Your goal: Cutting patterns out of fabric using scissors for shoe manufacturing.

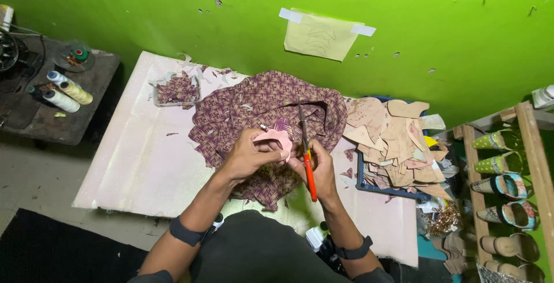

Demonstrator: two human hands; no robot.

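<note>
While left hand (249,155) pinches pink piece (276,137); right hand (316,170) closed around scissors (306,150) alongside.

Shown were two hands (248,156), one pair of scissors (307,156), three thread spools (63,91), and six shoes (502,185) on one rack (536,162).

- My left hand (248,155) is bare, no glove and no ring that I can make out.
- My right hand (318,170) is bare too.
- A dark band wraps my left forearm, snug and plain.
- A matching dark band sits on my right forearm.
- Dark sleeve edges show at both elbows.
- Dark, plain clothing covers my lap below.
</note>
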